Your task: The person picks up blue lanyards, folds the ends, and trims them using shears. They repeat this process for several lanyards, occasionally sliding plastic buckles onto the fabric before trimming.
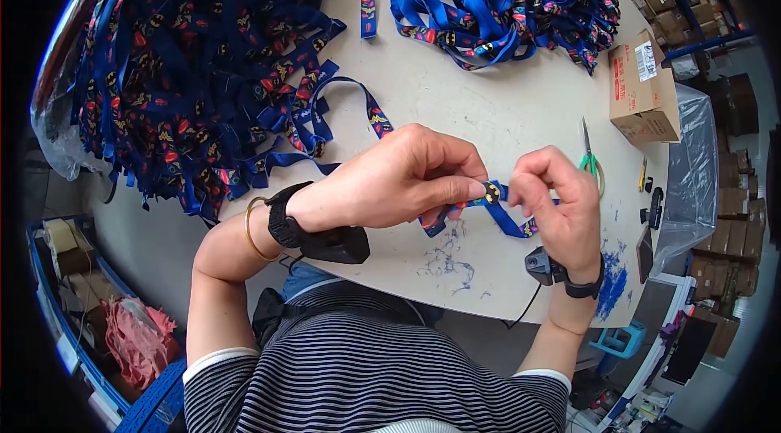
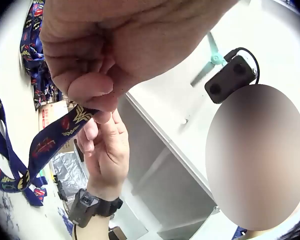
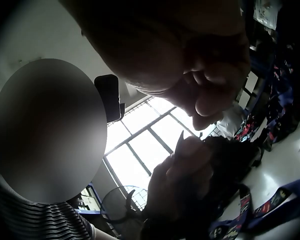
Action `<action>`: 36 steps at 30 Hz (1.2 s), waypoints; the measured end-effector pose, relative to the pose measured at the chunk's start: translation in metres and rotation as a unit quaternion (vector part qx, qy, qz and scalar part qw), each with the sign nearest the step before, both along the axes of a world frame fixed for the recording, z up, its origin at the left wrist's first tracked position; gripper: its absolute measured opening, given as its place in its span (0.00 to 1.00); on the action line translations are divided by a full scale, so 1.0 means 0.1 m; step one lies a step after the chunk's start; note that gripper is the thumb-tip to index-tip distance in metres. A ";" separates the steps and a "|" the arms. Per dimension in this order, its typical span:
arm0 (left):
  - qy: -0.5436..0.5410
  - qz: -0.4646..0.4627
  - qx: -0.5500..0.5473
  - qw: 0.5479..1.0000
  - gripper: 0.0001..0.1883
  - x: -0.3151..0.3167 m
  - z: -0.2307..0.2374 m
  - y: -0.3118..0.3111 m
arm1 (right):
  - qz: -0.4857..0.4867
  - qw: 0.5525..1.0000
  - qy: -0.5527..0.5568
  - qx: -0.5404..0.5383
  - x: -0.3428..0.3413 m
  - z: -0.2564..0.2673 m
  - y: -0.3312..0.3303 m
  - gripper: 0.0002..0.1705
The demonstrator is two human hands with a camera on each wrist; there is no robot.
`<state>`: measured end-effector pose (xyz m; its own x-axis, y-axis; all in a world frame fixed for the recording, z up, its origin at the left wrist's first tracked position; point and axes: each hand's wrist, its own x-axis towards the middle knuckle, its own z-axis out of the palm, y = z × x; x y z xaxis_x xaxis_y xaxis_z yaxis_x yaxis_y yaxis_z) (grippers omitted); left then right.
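Observation:
My left hand [image 1: 407, 177] pinches a blue printed lanyard strap [image 2: 55, 135] between thumb and fingertips, above the table's front part. The strap carries yellow, red and black emblems and hangs in a loop below the fingers. In the head view, my right hand [image 1: 561, 209] is raised just right of it, fingers bent and thumb close to the index finger. A piece of the strap reaches toward these fingertips; I cannot tell whether they grip it. The right wrist view is dark, with the right hand [image 3: 205, 75] above the left hand [image 3: 182, 172].
A large heap of lanyards [image 1: 203, 67] covers the table's left side, and another pile [image 1: 504, 2] lies at the back. Green-handled scissors [image 1: 592, 163], a cardboard box [image 1: 643, 91] and a yellow cutter [image 1: 643, 168] are on the right. Blue scraps [image 1: 614, 282] lie near the front edge.

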<state>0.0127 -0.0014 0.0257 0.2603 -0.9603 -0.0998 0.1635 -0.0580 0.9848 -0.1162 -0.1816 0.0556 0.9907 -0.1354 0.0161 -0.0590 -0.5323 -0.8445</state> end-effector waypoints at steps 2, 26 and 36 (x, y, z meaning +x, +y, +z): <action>0.007 0.001 -0.002 1.000 0.10 0.01 -0.02 0.01 | -0.027 0.999 0.017 -0.009 -0.01 0.03 -0.09 0.07; -0.052 -0.117 -0.054 0.990 0.12 0.45 -0.09 0.07 | -0.066 0.974 -0.083 0.199 0.04 0.01 -0.34 0.08; -0.157 -0.015 0.035 0.987 0.14 0.61 0.36 0.49 | -0.090 0.729 -0.278 0.619 -0.16 0.23 -1.14 0.08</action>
